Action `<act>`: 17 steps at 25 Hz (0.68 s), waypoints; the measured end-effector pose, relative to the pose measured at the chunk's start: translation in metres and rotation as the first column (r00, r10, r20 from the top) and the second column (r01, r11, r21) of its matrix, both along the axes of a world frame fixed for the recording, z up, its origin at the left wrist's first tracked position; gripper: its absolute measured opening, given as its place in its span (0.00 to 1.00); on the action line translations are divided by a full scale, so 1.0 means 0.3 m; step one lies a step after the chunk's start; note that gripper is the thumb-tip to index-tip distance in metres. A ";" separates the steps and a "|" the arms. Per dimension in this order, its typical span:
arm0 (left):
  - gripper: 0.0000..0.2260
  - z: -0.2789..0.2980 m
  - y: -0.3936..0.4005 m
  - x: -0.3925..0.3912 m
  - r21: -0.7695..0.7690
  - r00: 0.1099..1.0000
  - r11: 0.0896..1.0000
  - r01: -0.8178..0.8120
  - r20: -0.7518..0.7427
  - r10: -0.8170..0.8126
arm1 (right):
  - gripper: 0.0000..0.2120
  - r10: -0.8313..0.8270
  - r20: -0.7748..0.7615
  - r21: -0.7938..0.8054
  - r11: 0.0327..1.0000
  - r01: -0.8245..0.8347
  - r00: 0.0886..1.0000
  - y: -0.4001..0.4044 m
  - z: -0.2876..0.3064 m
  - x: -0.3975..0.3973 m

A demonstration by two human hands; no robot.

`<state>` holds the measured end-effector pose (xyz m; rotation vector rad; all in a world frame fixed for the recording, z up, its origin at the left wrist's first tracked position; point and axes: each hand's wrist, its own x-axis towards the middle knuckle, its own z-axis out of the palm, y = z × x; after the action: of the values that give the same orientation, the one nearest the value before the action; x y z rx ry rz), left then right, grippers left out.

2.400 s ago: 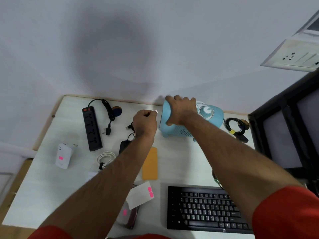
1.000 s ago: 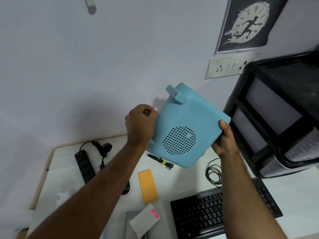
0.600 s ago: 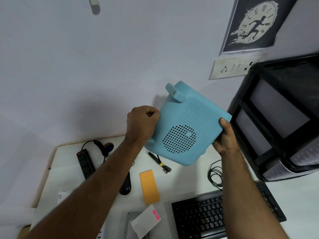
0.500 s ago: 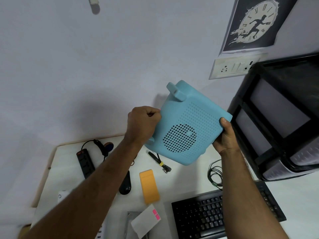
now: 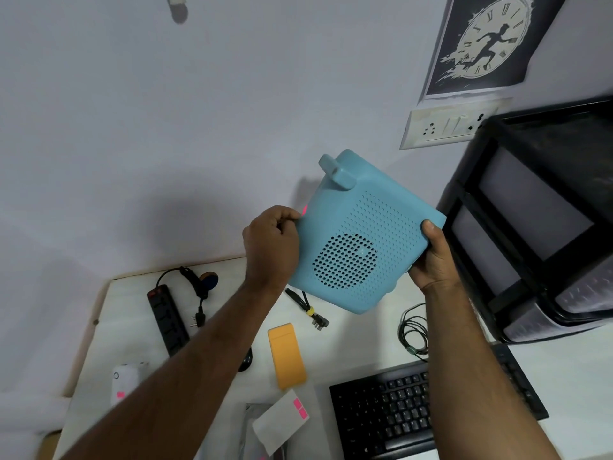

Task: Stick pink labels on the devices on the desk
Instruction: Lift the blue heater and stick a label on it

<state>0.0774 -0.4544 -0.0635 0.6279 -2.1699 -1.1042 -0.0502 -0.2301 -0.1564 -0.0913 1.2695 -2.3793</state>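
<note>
Blue heater hangs tilted above the desk, little moved since a moment ago. Your right hand grips its right edge, while your left hand, fingers curled, now pinches a pink label at its left edge. Behind stands a pale wall; below lie a keyboard and power strip.

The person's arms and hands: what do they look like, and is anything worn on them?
Both forearms are bare from where they enter the picture up to the wrist. The left hand and the right hand are bare too: no gloves, no rings, no watch or wristband visible. No sleeve shows in this view; the upper arms lie outside the picture, so what is worn there cannot be told.
</note>
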 end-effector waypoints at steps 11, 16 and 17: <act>0.15 -0.019 0.046 -0.093 -0.028 0.978 0.984 0.178 0.120 -0.173 | 0.37 -0.131 -0.169 0.267 0.948 0.174 0.977 0.009 0.162 -0.040; 0.14 0.011 0.107 -0.162 0.164 0.986 0.973 0.162 0.007 -0.166 | 0.29 -0.128 -0.337 0.311 0.920 0.239 0.933 0.076 0.354 -0.107; 0.14 0.011 0.116 -0.173 0.213 0.987 0.964 0.159 -0.014 -0.160 | 0.27 -0.115 -0.361 0.324 0.915 0.240 0.925 0.083 0.390 -0.108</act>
<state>0.0253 -0.4196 -0.0601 0.5544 -2.1519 -1.4366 -0.0825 -0.2050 -0.0394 -0.2871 1.9405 -2.2963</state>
